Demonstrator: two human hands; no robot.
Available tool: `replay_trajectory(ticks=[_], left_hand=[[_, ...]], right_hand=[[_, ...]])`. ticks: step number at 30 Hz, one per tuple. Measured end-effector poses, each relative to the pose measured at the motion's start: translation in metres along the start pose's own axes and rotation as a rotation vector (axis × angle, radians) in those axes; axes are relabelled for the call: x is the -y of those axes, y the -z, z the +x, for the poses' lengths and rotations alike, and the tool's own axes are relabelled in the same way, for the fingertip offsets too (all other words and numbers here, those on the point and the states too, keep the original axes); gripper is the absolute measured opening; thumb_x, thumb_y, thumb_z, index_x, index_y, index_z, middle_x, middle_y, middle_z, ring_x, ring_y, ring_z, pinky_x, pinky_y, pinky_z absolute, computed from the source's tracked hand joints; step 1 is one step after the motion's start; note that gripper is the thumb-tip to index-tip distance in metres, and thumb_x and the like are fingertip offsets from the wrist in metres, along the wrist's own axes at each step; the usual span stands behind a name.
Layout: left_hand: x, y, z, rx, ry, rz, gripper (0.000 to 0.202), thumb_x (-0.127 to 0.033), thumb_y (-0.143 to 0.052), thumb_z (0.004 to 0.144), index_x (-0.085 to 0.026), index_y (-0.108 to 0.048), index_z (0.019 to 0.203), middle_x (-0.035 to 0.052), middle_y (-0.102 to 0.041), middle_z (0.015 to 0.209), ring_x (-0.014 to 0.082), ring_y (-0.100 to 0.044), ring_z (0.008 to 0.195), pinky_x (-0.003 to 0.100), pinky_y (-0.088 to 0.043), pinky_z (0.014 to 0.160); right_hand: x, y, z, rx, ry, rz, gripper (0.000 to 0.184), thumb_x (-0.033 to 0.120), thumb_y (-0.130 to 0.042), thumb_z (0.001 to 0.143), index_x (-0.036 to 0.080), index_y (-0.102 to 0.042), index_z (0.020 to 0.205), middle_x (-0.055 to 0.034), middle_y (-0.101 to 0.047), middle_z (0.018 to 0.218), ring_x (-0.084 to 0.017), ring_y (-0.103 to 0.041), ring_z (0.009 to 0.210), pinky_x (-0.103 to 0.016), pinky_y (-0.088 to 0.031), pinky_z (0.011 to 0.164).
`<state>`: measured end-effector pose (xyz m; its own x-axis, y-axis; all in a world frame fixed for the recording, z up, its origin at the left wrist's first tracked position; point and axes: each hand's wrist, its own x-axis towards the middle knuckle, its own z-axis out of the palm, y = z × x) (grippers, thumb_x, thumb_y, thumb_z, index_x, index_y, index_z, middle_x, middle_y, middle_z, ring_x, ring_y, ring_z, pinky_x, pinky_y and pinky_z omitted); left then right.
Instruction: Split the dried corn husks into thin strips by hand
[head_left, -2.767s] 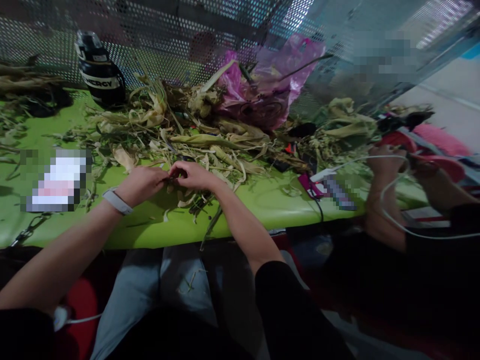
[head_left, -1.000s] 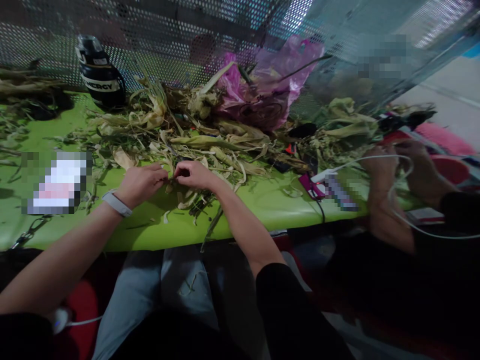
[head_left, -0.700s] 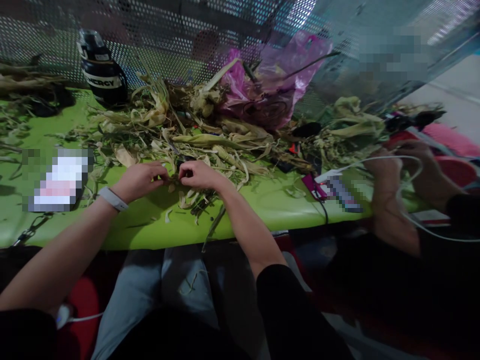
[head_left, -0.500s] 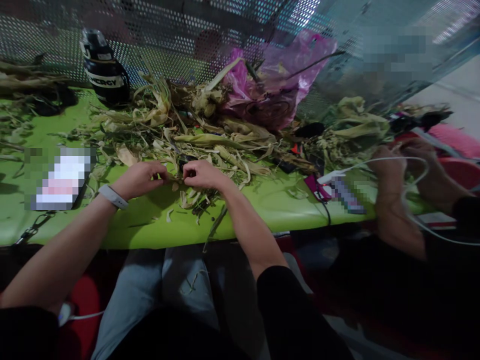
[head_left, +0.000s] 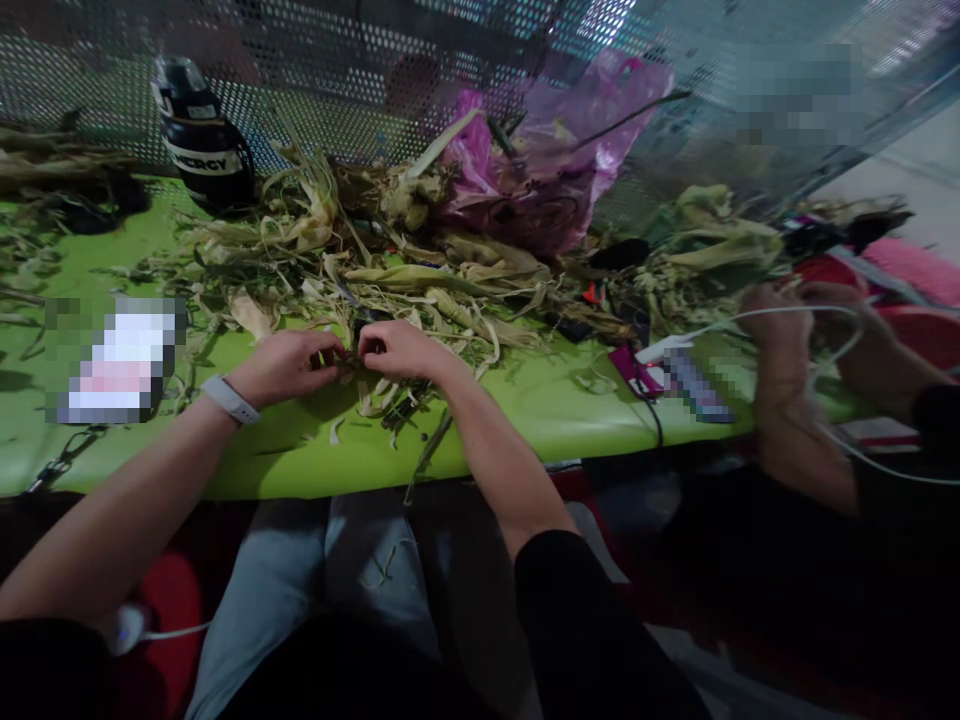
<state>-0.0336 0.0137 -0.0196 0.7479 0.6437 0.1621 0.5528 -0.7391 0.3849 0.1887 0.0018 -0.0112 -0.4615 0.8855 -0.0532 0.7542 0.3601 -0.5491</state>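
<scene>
Two bare hands of mine are side by side over the green table (head_left: 300,470), close but apart. My left hand (head_left: 289,365) wears a pale band (head_left: 231,400) on its wrist, and its fingers are bent with a small gap to the thumb. My right hand (head_left: 405,350) has its fingers curled in, making a little ring with the thumb. The tips are small and dark, so I cannot tell if they have hold of any plant bits. Pale scraps (head_left: 369,401) lie just below my right hand. At twelve o'clock from my hands is a messy pile of dry leaves (head_left: 450,275). A black bottle (head_left: 202,150) stands at eleven o'clock, and a pink bag (head_left: 559,170) sits between one and two. At three o'clock, well away, is another person's hand (head_left: 776,312).
</scene>
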Motion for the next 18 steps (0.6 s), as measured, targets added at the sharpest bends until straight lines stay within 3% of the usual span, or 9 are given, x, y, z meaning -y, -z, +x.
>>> replay_trajectory(ticks=[6, 10, 13, 18], left_hand=[[-0.009, -0.007, 0.002, 0.050, 0.068, 0.250, 0.026, -0.038, -0.050, 0.092, -0.018, -0.066, 0.097, 0.0104, -0.070, 0.094, 0.0233, -0.064, 0.081, 0.031, -0.041, 0.065], [-0.014, -0.014, 0.004, 0.078, 0.114, 0.311, 0.023, -0.029, -0.045, 0.093, -0.016, -0.064, 0.096, 0.0118, -0.068, 0.094, 0.0229, -0.063, 0.077, 0.032, -0.039, 0.063], [-0.009, -0.017, 0.007, 0.045, 0.086, 0.099, 0.019, -0.026, -0.046, 0.090, -0.015, -0.062, 0.092, 0.0095, -0.066, 0.087, 0.0207, -0.060, 0.076, 0.031, -0.042, 0.066], [0.003, -0.014, 0.010, 0.036, 0.167, -0.385, 0.025, -0.040, -0.048, 0.090, -0.018, -0.056, 0.081, 0.0000, -0.055, 0.067, 0.0127, -0.049, 0.061, 0.025, -0.040, 0.059]], right_hand=[[0.000, -0.002, 0.001, -0.009, 0.012, -0.028, 0.016, 0.016, -0.059, 0.076, 0.016, -0.070, 0.087, -0.0034, -0.068, 0.083, -0.014, -0.054, 0.072, -0.026, -0.035, 0.066], [-0.001, -0.004, 0.002, -0.010, 0.014, -0.025, 0.016, 0.017, -0.059, 0.076, 0.016, -0.070, 0.088, -0.0036, -0.069, 0.083, -0.014, -0.054, 0.071, -0.026, -0.035, 0.066], [-0.004, -0.006, 0.003, -0.015, 0.038, -0.022, 0.016, 0.017, -0.058, 0.076, 0.016, -0.069, 0.088, -0.0034, -0.068, 0.084, -0.014, -0.054, 0.072, -0.026, -0.034, 0.067], [-0.005, -0.008, 0.004, -0.012, 0.088, 0.014, 0.014, 0.019, -0.057, 0.078, 0.016, -0.068, 0.087, -0.0030, -0.067, 0.083, -0.014, -0.052, 0.071, -0.026, -0.035, 0.068]])
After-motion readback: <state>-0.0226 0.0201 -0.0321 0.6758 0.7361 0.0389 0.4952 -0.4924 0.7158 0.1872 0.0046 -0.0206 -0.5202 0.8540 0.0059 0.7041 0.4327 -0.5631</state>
